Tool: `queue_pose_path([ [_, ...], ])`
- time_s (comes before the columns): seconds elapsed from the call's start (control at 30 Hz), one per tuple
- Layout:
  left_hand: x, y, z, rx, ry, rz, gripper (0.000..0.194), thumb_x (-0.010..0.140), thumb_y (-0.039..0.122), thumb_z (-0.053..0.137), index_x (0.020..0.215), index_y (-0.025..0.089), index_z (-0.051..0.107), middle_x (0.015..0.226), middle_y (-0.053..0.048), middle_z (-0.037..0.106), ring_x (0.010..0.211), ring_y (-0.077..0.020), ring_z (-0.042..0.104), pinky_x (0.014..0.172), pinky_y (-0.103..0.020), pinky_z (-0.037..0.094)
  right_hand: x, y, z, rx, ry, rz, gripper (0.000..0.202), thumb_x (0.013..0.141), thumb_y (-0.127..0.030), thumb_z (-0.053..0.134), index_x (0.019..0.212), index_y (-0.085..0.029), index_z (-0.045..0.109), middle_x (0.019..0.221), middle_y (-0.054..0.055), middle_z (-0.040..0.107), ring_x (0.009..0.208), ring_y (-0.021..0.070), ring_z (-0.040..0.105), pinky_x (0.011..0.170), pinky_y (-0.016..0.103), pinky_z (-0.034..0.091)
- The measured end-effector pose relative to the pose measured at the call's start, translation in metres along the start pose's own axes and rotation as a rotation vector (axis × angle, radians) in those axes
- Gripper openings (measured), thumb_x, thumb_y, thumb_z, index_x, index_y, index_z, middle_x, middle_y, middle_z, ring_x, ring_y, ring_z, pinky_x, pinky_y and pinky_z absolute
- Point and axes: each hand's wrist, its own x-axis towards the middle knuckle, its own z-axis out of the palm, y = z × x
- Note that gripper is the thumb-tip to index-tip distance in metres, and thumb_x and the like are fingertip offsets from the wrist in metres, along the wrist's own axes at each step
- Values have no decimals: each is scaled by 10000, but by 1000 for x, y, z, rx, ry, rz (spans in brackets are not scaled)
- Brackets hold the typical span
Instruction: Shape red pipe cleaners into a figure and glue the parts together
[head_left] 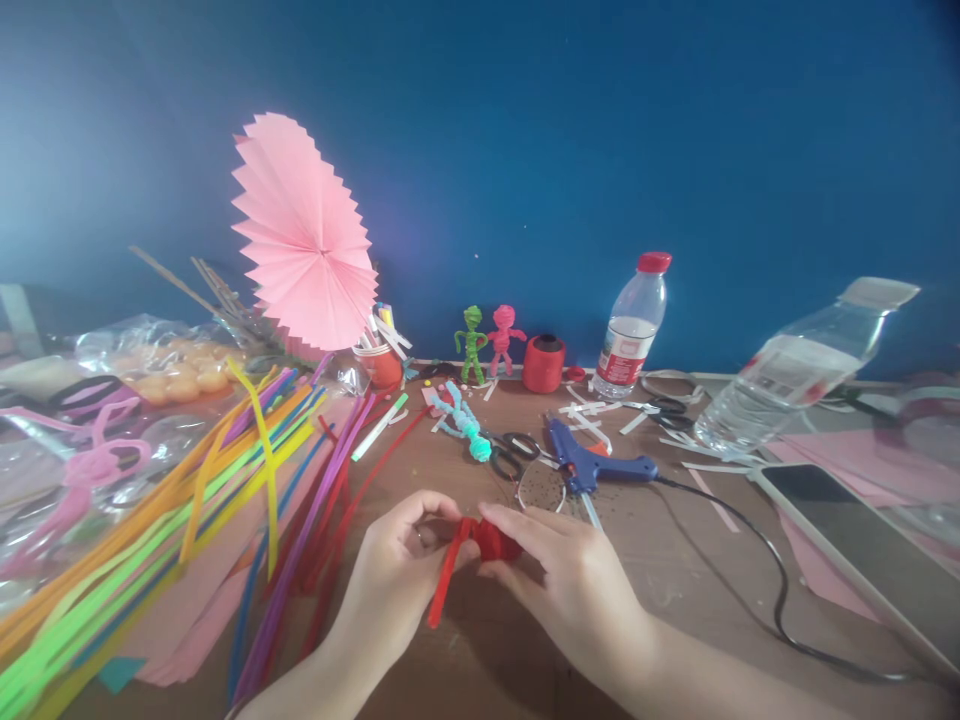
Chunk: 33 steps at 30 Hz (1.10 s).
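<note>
Near the front middle of the table, both hands meet at a red pipe cleaner piece (pixel 448 577). My left hand (pixel 409 545) pinches it, and one straight end hangs down toward me past the fingers. My right hand (pixel 559 565) closes on the rounded, wound red part, which its fingers partly cover. Just beyond the hands lies a light blue pipe cleaner figure (pixel 465 425), beside black-handled scissors (pixel 508 460). A green figure (pixel 472 345) and a pink figure (pixel 505 340) stand upright against the wall.
Colourful pipe cleaners (pixel 202 490) spread over the left side. A blue glue gun (pixel 592 460) with a black cable lies right of centre. Two water bottles (pixel 634 330), a phone (pixel 862 550), a red roll (pixel 543 365) and a pink paper fan (pixel 307 240) are around.
</note>
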Motion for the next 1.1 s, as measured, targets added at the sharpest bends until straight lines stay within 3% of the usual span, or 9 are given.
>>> queue_pose_path([
  [0.2, 0, 2, 1, 76, -37, 13, 252, 564, 112, 794, 682, 181, 583, 585, 66, 589, 555, -96, 521, 509, -165, 431, -1, -1, 2, -144, 9, -97, 177, 844, -306, 624, 987, -204, 650, 748, 34, 679, 649, 188, 626, 599, 258, 429],
  [0.47, 0, -3, -9, 277, -109, 168, 139, 694, 249, 745, 741, 192, 627, 680, 36, 616, 621, -120, 561, 573, -193, 439, 4, -8, -2, 178, -83, 37, 56, 819, -211, 606, 859, -197, 642, 700, -7, 624, 616, 133, 541, 590, 209, 394],
  [0.63, 0, -6, -9, 163, -136, 76, 141, 730, 280, 722, 752, 192, 615, 639, 35, 630, 588, -126, 591, 559, -201, 450, 6, -10, -3, 322, -142, 128, 67, 785, -165, 594, 817, -193, 645, 683, -28, 583, 621, 121, 496, 592, 199, 375],
  [0.8, 0, -7, -9, 77, -158, 123, 95, 808, 279, 651, 858, 206, 617, 758, 20, 647, 628, -141, 647, 626, -237, 512, 8, -9, -4, 470, -207, 198, 88, 802, -205, 571, 787, -172, 651, 673, -27, 553, 611, 118, 444, 559, 206, 345],
  [0.9, -1, -7, -9, 215, -158, 239, 91, 827, 258, 621, 908, 219, 636, 830, 5, 636, 675, -150, 646, 629, -239, 515, 7, -8, -4, 583, -209, 229, 125, 805, -245, 568, 811, -154, 653, 679, -23, 530, 617, 120, 424, 567, 210, 352],
  [1.1, -3, -3, -12, 477, -148, 593, 120, 836, 115, 570, 817, 219, 628, 795, 9, 613, 728, -133, 613, 642, -204, 478, 8, -7, -4, 701, -229, 282, 115, 787, -229, 574, 832, -143, 635, 665, -35, 457, 613, 114, 381, 558, 212, 332],
])
